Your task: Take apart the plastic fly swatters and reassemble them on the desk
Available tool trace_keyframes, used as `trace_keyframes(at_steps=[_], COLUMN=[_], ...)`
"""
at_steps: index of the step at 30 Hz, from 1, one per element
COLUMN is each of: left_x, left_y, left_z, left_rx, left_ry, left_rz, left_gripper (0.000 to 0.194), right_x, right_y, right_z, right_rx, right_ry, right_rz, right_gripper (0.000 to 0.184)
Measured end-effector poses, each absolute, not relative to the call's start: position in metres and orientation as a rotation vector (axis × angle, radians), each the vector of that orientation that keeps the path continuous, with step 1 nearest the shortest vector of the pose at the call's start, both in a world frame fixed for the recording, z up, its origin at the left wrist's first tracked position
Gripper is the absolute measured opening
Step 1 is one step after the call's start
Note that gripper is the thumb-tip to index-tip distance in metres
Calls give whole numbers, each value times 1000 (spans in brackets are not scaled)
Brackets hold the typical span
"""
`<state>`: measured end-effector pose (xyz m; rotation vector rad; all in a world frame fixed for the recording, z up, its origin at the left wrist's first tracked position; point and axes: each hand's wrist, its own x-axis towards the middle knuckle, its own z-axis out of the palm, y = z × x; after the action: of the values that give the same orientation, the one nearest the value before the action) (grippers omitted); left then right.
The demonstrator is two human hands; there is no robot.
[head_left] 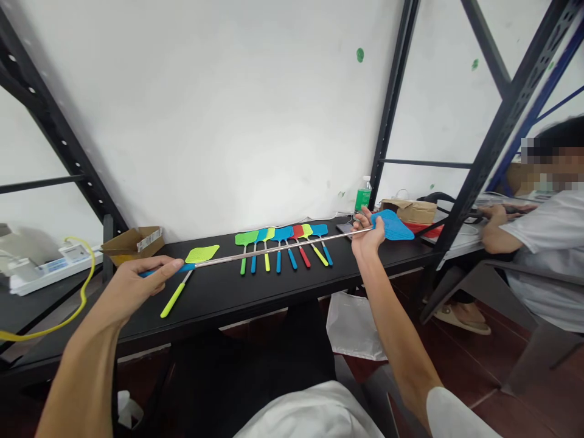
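A blue fly swatter [393,225] with a long metal telescopic rod is stretched between my hands above the black table. My left hand [148,280] is closed around its blue handle. At the other end my right hand [368,228] grips the rod right beside the blue mesh head, palm turned up. Under the left end of the rod lies a yellow-green fly swatter [173,298], its handle toward me. Behind the rod, a row of several shorter swatters in green, blue, yellow and red rests on the table, among them a red swatter [305,257] and a green swatter [243,261].
On the black table [214,304] stand an open cardboard box [137,241] at left and a green-labelled bottle [363,194] at back right. A power strip [50,271] with a yellow cable lies far left. Metal posts frame both sides. A person [542,243] sits at right.
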<state>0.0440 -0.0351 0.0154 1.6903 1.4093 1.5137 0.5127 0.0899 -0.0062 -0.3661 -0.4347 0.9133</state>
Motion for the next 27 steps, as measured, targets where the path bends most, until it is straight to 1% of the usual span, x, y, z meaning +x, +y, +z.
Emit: trace_keyframes(at_steps=[3,5,8,12,19,27], left_x=[60,74,87,89,115,125], left_y=[-33,-30,-28,-29,-27,-32], left_z=[13,10,7,6,-4,-5], left_rx=[1769,1795,1783,1793,1927,1940], left_ry=[1507,1410,1261,1257,1204,1200], left_rz=[1278,1206,1233,1217,1019,1031], left_gripper=[36,37,38,37,43,46], right_x=[499,484,463,447,417,417], right_y=[88,85,81,75,51,41], right_z=[-5,-6,-7,-9,-5,0], right_rx=[-396,-400,-384,-382,-372,-332], right_ry=[-474,-523,-572,-576,-691,-674], right_rz=[903,921,961,987,1010,1013], right_gripper=[38,39,40,40,42,39])
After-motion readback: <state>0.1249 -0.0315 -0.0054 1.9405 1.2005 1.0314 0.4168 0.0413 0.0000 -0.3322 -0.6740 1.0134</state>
